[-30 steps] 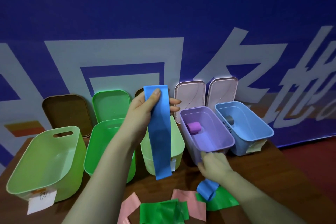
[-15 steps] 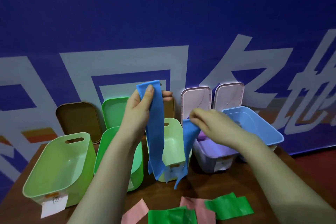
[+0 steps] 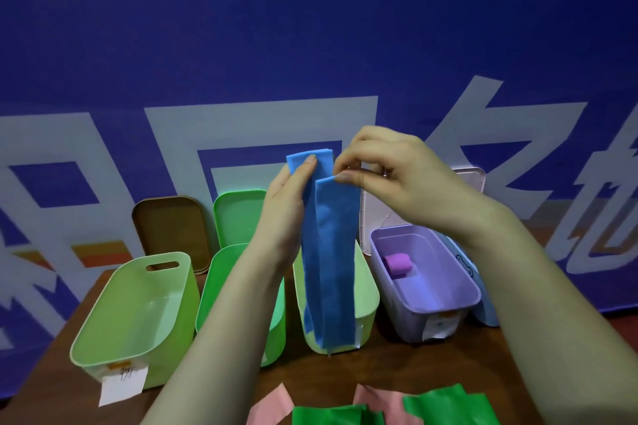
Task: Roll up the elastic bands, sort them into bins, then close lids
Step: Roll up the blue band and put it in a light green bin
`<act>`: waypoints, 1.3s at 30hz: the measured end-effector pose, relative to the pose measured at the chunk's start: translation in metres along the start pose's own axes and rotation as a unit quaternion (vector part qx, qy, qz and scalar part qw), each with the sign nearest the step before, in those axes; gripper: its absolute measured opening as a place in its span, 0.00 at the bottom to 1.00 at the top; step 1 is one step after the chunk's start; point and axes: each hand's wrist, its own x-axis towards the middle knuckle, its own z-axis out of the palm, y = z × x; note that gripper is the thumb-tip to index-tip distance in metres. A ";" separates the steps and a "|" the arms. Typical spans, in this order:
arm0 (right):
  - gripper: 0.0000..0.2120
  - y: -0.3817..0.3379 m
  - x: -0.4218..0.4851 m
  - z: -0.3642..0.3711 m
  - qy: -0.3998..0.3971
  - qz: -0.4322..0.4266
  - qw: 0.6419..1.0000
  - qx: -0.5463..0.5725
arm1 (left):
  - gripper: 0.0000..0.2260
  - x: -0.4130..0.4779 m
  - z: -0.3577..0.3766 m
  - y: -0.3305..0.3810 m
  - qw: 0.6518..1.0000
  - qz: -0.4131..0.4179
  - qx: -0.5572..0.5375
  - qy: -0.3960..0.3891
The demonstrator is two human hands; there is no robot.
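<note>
– Hands, left one first: what is new?
– The left hand (image 3: pixel 286 210) is as it was, raised above the bins, its thumb and fingers pinching the top end of the blue band (image 3: pixel 329 252). The right hand (image 3: pixel 397 176) has changed. A second ago it was down on the table (image 3: pixel 379 366) at the band's loose end; now its fingers pinch that end just beside the left hand's, slightly lower.
– So the band is doubled?
– Yes. It hangs in two layers, its fold low in front of the pale green bin (image 3: pixel 367 290). I'd judge this the lead-up to rolling; no roll is started.
– And around it?
– From the left: a light green bin (image 3: pixel 138 304), a brown lid (image 3: pixel 171 231) behind it, and a green bin (image 3: pixel 224 286) with its green lid (image 3: pixel 238 217) propped behind. Then comes the purple bin (image 3: pixel 404 317) holding one purple roll (image 3: pixel 397 264), and a blue bin (image 3: pixel 485 307) mostly hidden by the right forearm. Every bin is uncovered.
– Anything in the way?
– Pink bands (image 3: pixel 269 404) and green bands (image 3: pixel 448 404) lie unrolled at the near edge. The blue bin sits under the right arm, so a drop there probably needs that arm clear.
</note>
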 end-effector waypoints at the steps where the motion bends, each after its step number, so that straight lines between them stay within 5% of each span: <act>1: 0.08 -0.001 0.002 0.001 0.003 -0.002 1.000 0.003 | 0.10 0.000 0.002 0.000 1.000 -0.004 -0.005 -0.006; 18: 0.06 -0.001 0.017 0.013 0.095 -0.011 0.994 -0.055 | 0.31 -0.001 0.012 0.003 0.980 -0.028 -0.171 -0.100; 39: 0.07 -0.001 0.013 0.020 0.119 -0.001 0.985 -0.127 | 0.31 -0.005 0.013 0.000 0.992 -0.027 -0.092 -0.080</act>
